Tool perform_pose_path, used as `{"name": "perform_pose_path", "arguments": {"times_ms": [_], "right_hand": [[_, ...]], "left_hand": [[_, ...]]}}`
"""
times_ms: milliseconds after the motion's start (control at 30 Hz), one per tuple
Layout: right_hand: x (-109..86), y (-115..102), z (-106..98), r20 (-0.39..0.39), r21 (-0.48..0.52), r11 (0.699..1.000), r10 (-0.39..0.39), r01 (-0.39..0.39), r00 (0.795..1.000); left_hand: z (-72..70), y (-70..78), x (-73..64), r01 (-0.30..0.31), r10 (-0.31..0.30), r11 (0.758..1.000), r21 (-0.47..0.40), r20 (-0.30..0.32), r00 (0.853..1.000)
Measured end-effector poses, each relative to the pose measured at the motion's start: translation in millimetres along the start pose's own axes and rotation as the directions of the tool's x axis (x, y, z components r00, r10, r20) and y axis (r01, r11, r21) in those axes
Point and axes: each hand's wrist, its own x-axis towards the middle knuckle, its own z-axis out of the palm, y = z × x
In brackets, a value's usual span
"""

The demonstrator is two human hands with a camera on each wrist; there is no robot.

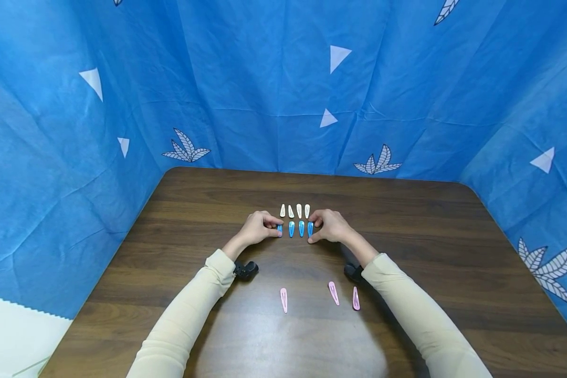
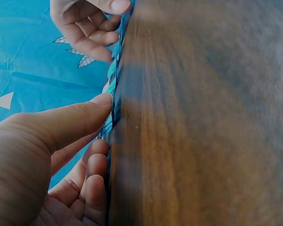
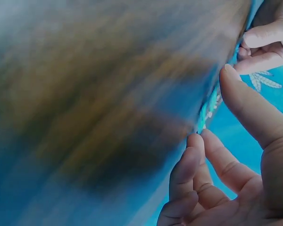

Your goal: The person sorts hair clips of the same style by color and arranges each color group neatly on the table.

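Note:
My left hand (image 1: 259, 227) pinches the leftmost blue hair clip (image 1: 280, 230) in a row, thumb and forefinger at its two ends. At the row's right end, my right hand (image 1: 331, 226) holds another blue hair clip (image 1: 310, 229) the same way, forefinger at the far end and thumb at the near one. Between the hands lie two more blue clips, a left one (image 1: 291, 229) and a right one (image 1: 301, 228). The wrist views see the row almost edge-on, with the left thumb (image 2: 80, 115) and right thumb (image 3: 247, 101) close to the clips.
Just behind the blue row, several cream hair clips (image 1: 299, 211) form a second row. Nearer the front of the brown wooden table (image 1: 208, 194) lie three pink clips: one on the left (image 1: 284, 300), two by the right forearm (image 1: 333, 293). A blue patterned cloth (image 1: 245, 79) surrounds the table's back and sides.

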Motion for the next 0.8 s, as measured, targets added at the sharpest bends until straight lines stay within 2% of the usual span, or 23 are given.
{"name": "perform_pose_path", "arguments": {"times_ms": [200,467,633,800], "right_hand": [[-17.9,1.4,-11.6,-0.021,0.064,0.998,-0.023,0.025,0.999],[-57.1,5.7,-25.1,-0.079,0.118,0.984,-0.123,0.132,0.989],[-88.8,15.3,-25.6,-0.128,0.168,0.963,-0.189,0.209,0.974],[-121.1,21.4,-23.1,-0.154,0.229,0.944,-0.205,0.237,0.967]], "left_hand": [[1.0,0.7,1.2,0.006,-0.006,1.0,-0.012,0.001,1.0],[-4.0,6.6,-4.3,0.024,-0.026,0.997,-0.075,-0.025,0.999],[-8.7,21.7,-20.0,-0.013,0.007,0.994,-0.107,-0.057,0.998],[-9.9,47.9,-48.5,-0.023,0.01,0.987,-0.161,-0.08,0.997]]}}
